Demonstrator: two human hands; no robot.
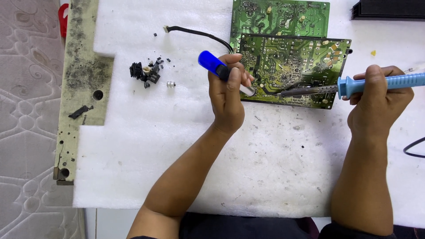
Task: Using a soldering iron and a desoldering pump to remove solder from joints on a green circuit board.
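My left hand [228,93] grips a blue-capped desoldering pump [212,64], its silver tip resting at the left edge of a green circuit board [310,57]. My right hand [380,95] holds a light blue soldering iron [376,83] by its handle. The iron's dark metal tip [283,93] lies on the board's lower edge, pointing left toward the pump tip. The board lies solder side up on white foam [177,155].
A second green board [279,17] lies behind the first, with a black cable [199,34] running left from it. Small black removed parts [146,73] and a silver piece [171,83] sit at left. A grimy plate [79,88] borders the foam's left edge. A black cord [414,148] is at right.
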